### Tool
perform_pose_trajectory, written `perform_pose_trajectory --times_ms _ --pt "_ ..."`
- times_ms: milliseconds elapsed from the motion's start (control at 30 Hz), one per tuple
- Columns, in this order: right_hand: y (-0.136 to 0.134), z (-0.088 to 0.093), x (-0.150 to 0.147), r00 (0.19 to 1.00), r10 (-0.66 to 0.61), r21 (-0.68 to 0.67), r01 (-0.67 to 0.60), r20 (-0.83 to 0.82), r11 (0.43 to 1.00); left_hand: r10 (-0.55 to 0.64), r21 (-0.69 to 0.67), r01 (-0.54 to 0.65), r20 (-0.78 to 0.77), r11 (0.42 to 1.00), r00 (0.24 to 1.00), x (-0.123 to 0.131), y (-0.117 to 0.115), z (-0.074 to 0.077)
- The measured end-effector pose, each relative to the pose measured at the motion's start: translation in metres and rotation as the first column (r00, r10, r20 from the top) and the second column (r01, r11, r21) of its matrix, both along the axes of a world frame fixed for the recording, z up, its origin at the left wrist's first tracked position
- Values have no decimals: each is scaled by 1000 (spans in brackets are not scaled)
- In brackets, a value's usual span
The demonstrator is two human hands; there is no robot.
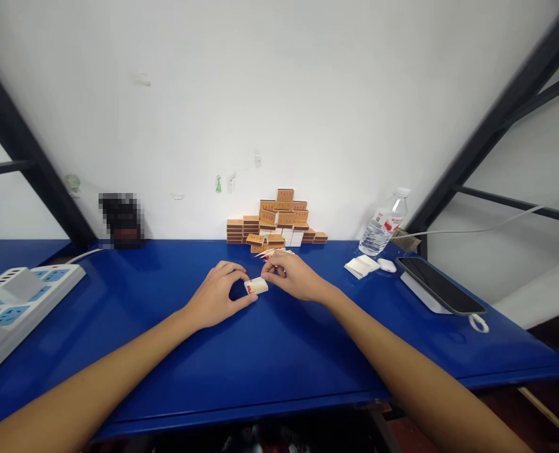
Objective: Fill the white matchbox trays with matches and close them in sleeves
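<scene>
A small white matchbox tray (257, 286) with some red-tipped matches in it lies on the blue table. My left hand (222, 292) grips the tray's left side between thumb and fingers. At the tray's right end is my right hand (291, 275), its thumb and fingers pinched together; whether a match is between them is too small to see. A pile of loose matches (273, 253) lies just behind my right hand and is partly hidden by it. Beyond it, against the wall, rises a stack of orange-brown matchboxes (285, 217).
To the right are a water bottle (385, 223), folded white paper (361, 266), a white earphone case (387, 265) and a dark phone (439, 283) on a white object. A power strip (29, 296) with plugs lies on the left. Dark metal posts frame both sides.
</scene>
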State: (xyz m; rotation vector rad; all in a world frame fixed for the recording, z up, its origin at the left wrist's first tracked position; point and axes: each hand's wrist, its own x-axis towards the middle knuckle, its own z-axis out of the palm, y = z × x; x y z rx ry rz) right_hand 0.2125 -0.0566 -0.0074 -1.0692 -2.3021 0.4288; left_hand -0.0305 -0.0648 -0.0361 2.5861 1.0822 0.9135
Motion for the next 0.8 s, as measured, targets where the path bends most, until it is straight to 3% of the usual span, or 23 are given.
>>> perform_pose_trajectory --times_ms 167,333,433,533,667,800 --pt "1 -1 0 999 38 -34 -37 31 999 -2 -4 2 -41 1000 999 0 2 -2" --pt "14 12 26 988 -153 51 152 23 987 -44 -1 44 3 999 999 1 -2 5" --pt "23 17 49 987 -129 -32 133 100 991 -66 -7 67 22 998 998 1 -4 8" --pt "31 12 62 989 -26 -122 44 143 992 -80 -34 80 -17 996 997 1 -3 7" --pt "36 0 62 970 -96 -72 115 222 991 -76 -39 74 -40 996 996 1 -3 3" --pt "39 -5 63 965 -108 -106 136 240 985 -75 -38 73 -43 997 996 -1 -1 1"
